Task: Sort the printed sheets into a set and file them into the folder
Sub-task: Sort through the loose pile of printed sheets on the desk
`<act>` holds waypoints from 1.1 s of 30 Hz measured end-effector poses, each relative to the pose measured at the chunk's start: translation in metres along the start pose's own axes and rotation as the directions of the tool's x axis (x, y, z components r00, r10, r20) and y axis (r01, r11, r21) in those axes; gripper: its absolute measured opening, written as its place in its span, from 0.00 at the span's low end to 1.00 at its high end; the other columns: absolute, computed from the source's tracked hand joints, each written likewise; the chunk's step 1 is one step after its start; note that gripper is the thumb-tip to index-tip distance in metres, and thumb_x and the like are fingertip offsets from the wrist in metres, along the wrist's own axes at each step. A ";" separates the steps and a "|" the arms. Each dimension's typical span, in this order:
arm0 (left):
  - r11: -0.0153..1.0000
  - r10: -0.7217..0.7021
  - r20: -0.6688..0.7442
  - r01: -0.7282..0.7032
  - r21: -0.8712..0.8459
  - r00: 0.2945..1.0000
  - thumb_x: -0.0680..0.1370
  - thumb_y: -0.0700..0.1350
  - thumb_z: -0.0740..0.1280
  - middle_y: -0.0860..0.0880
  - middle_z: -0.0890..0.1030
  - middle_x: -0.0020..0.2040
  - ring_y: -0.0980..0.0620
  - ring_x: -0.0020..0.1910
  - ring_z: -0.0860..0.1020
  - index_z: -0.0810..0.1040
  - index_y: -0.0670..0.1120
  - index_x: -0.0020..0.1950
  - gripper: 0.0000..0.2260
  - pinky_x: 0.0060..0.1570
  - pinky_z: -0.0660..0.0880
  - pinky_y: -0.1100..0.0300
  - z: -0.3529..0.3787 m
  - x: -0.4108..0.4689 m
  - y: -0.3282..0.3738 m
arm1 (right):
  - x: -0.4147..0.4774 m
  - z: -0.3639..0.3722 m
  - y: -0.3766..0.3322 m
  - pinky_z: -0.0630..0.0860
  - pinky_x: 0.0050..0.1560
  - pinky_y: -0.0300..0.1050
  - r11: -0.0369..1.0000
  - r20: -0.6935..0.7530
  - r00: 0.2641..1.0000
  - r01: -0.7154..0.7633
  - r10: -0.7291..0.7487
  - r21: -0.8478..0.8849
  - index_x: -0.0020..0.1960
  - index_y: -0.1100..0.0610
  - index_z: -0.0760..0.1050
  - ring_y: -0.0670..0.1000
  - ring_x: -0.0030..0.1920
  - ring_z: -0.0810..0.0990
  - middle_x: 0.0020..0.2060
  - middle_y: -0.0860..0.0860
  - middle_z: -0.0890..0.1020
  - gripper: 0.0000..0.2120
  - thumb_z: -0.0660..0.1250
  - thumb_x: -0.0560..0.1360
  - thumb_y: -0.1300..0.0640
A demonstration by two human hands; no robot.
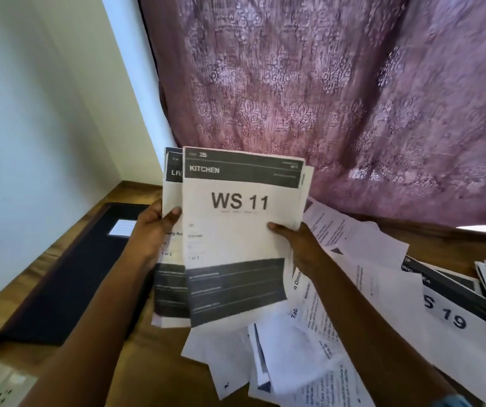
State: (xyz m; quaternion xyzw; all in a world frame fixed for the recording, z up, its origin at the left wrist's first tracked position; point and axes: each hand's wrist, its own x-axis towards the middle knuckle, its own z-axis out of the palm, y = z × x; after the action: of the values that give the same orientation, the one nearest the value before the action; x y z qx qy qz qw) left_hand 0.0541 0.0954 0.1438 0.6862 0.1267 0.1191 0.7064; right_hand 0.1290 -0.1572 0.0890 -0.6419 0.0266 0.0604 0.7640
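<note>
Left hand [152, 226] thumb-grips white printed stack [171, 186]; right hand [296, 243] pinches its "WS 11" front sheet [235, 233]. Early on: loose white pgs [356, 259] over wooden table [447, 240] & flat black folder [68, 274] closed.

— What is the WS 11 sheet [235, 230] looking like?
— It is showing as plain matt paper, its dark grey printed bands looking flat and slightly grainy. The Living Room sheet [172, 183] behind it is looking the same.
— And the loose sheets [368, 259]?
— They are lying as thin white paper, some curling, none shining.
— The table [159, 348]?
— It is showing brown wood grain, smooth, with a faint sheen.
— The folder [68, 277]?
— It is looking black and matt, with a white paper label [122, 227]; I am not making out its material.
— Behind?
— The curtain [324, 83] is hanging as mauve cloth, its raised damask pattern catching light. The wall [30, 113] is looking smooth, painted and matt.
</note>
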 end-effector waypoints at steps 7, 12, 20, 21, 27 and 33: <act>0.956 -0.174 0.097 0.192 -0.222 0.980 0.79 0.60 0.61 0.49 0.84 0.53 0.48 0.51 0.83 0.77 0.49 0.59 0.18 0.52 0.78 0.48 -0.006 0.004 -0.016 | 0.013 0.040 -0.015 0.74 0.53 0.45 0.996 0.045 0.999 0.007 -0.003 -0.091 0.64 0.63 0.71 0.56 0.57 0.78 0.59 0.58 0.79 0.23 0.72 0.71 0.66; 0.940 0.079 -0.165 -0.018 0.341 0.983 0.75 0.45 0.72 0.43 0.81 0.57 0.42 0.53 0.81 0.76 0.45 0.60 0.15 0.52 0.78 0.44 -0.032 -0.003 -0.017 | 0.011 0.051 -0.037 0.76 0.59 0.53 0.999 0.222 0.975 0.034 -0.030 -0.013 0.68 0.57 0.63 0.52 0.50 0.79 0.52 0.54 0.79 0.30 0.72 0.71 0.62; 0.992 0.053 -0.484 0.011 0.128 0.873 0.72 0.50 0.73 0.41 0.79 0.58 0.42 0.54 0.79 0.78 0.45 0.56 0.17 0.52 0.77 0.50 -0.086 -0.016 -0.022 | -0.035 -0.071 0.036 0.55 0.73 0.56 0.128 0.390 0.838 0.370 0.381 -0.920 0.78 0.54 0.46 0.57 0.76 0.51 0.77 0.55 0.50 0.51 0.71 0.68 0.37; 0.993 0.021 -0.474 0.036 0.112 0.880 0.71 0.53 0.74 0.43 0.79 0.54 0.44 0.51 0.79 0.78 0.49 0.51 0.13 0.48 0.77 0.52 -0.089 -0.019 -0.027 | -0.040 -0.077 0.056 0.50 0.74 0.61 0.017 0.341 0.838 0.369 0.425 -0.929 0.78 0.54 0.41 0.58 0.77 0.44 0.77 0.56 0.43 0.54 0.69 0.67 0.34; 0.988 -0.105 -0.487 0.147 0.048 0.867 0.75 0.44 0.72 0.46 0.81 0.57 0.46 0.52 0.79 0.77 0.43 0.64 0.19 0.49 0.77 0.53 -0.052 -0.033 -0.060 | -0.049 -0.082 0.073 0.70 0.63 0.52 0.019 0.410 0.900 0.412 0.146 -0.911 0.73 0.48 0.62 0.55 0.67 0.70 0.68 0.54 0.71 0.32 0.65 0.73 0.38; 0.953 -0.249 -0.368 0.294 0.069 0.896 0.76 0.38 0.70 0.40 0.81 0.54 0.46 0.43 0.77 0.76 0.39 0.62 0.15 0.37 0.73 0.57 -0.008 -0.070 -0.110 | -0.032 -0.101 0.026 0.76 0.49 0.46 0.225 0.145 0.979 0.176 -0.145 -0.958 0.47 0.52 0.81 0.55 0.48 0.82 0.45 0.52 0.84 0.06 0.66 0.75 0.52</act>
State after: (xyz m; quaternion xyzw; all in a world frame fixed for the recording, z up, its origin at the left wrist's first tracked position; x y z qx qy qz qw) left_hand -0.0144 0.0755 0.0350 0.6710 0.3538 0.1330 0.6379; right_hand 0.0980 -0.2537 0.0492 -0.9733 -0.0916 -0.0064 0.2104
